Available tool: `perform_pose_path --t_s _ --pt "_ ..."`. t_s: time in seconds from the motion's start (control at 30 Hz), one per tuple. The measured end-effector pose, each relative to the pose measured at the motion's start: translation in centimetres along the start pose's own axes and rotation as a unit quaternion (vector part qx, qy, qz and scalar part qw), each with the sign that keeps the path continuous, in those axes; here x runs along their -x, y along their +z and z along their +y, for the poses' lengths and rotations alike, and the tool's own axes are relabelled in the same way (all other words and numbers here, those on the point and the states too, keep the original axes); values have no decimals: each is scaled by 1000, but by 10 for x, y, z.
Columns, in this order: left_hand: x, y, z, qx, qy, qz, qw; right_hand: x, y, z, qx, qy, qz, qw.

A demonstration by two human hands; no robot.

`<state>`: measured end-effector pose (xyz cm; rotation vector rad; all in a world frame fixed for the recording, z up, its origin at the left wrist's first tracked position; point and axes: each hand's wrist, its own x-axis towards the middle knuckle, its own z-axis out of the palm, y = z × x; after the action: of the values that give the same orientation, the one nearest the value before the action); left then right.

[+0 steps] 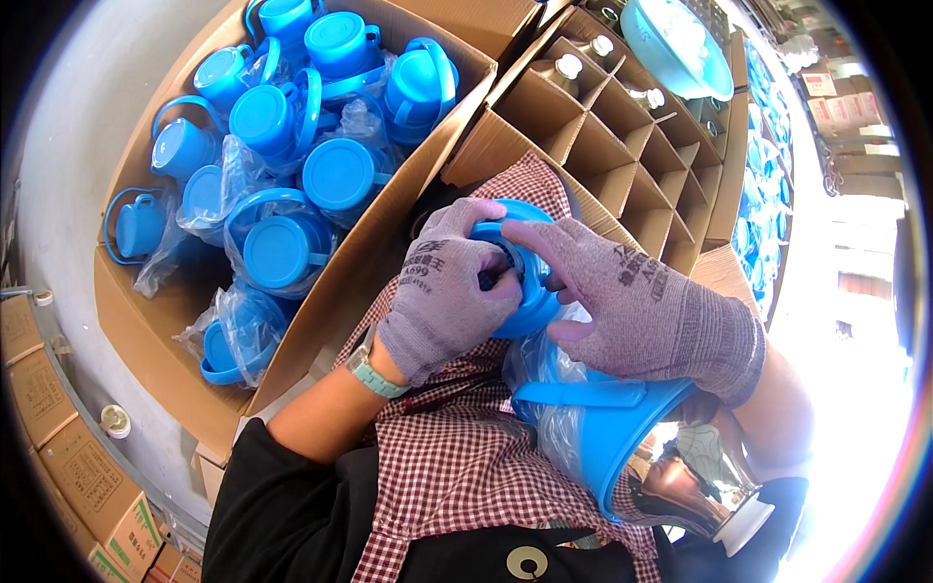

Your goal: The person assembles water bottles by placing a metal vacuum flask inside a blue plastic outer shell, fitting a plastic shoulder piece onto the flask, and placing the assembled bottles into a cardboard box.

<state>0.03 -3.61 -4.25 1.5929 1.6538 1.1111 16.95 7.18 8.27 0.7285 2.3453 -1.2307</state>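
My left hand, in a grey knit glove, grips the round blue top of a blue plastic jug casing held on my lap. My right hand, gloved the same way, lies over that top from the right with its forefinger stretched across it. Lower down, the blue casing is partly wrapped in a clear plastic bag and has a straight blue handle. A shiny silver glass liner shows at its lower end. A checked red and white apron covers my lap.
A large open cardboard box to the left holds several blue jug tops and handles in clear bags. A divided cardboard box lies beyond with silver bottles in some cells. A turquoise bowl sits behind it. Stacked cartons stand at lower left.
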Motion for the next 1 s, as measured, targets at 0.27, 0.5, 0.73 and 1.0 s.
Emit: perform_pose_path --t_s 0.27,0.5,0.73,1.0 --pt "-2 -8 0 9 9 -38 999 -2 1 1 -8 26 -1 1000" --pt "-1 -17 -5 95 12 -64 993 -3 -3 -6 -9 72 -10 997" --pt "-4 -12 -2 22 28 -51 998 -1 -4 -4 -23 44 -14 999" --pt "-4 -11 -2 34 22 -48 998 -1 -7 -9 -39 40 -14 998"
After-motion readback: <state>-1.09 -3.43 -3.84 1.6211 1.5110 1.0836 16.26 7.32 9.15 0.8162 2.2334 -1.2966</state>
